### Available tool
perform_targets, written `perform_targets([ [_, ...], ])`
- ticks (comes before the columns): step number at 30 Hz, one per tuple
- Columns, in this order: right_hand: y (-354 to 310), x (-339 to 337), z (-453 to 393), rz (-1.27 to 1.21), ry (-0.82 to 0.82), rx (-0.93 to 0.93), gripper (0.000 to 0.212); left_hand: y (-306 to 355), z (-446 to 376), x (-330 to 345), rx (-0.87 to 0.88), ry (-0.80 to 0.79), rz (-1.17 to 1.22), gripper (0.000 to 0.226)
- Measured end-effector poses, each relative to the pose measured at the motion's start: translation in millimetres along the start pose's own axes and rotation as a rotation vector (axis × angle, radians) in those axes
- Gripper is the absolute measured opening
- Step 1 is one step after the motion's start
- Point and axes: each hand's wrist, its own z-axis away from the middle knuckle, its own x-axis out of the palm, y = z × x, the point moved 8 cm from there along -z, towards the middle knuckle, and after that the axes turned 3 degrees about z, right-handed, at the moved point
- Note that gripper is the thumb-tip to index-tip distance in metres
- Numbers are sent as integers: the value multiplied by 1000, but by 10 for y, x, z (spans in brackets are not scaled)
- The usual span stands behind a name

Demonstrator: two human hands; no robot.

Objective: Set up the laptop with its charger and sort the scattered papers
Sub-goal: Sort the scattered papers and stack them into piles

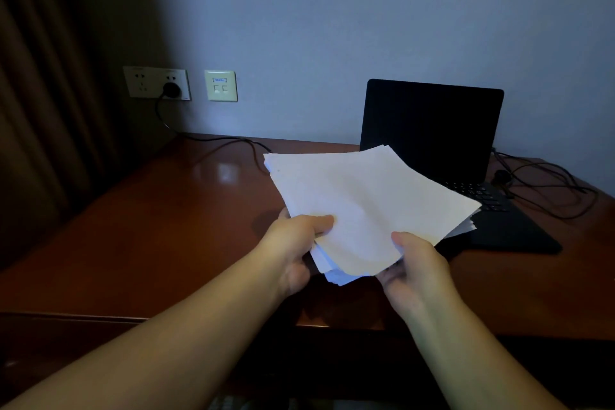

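**While both hands hold the papers above the desk**

As we look down, our left hand point(293, 243) pinches the papers point(366, 206) at their near left edge, thumb on top and fingers underneath. Our right hand point(412, 263) grips the near right corner the same way. The sheets sit unevenly, lower edges poking out, and are held above the desk point(149, 226), partly covering the laptop point(432, 130). That laptop stands open with a dark screen at the right rear of the desk. A cable point(213, 143) runs from a plug point(171, 89) in the wall socket point(156, 82) across the desk, and more cable lies coiled just right of the laptop.
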Motion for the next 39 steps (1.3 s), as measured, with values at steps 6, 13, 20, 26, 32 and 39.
perform_targets([
  [6, -23, 47, -37, 27, -112, -93, 43, 35, 149, -146, 36, -97, -5, 39],
  [13, -34, 308, 37, 208, -416, -40, 47, 741, 162, -706, 119, -78, 348, 64],
  [20, 23, 457, 74, 513, -561, 143, 57, 997, 154, -863, -91, -145, -113, 58],
  [26, -3, 730, 26, 629, -636, 52, 60, 1114, 84, -987, 18, 63, -597, 27],
  [32, -141, 1026, -31, 720, -639, 54, 55, 1316, 132, -1073, 251, 118, -605, 34],
  [39, -349, 1424, -8, 782, -656, -150, 38, 1667, 397, -965, 724, 288, -664, 33],
])
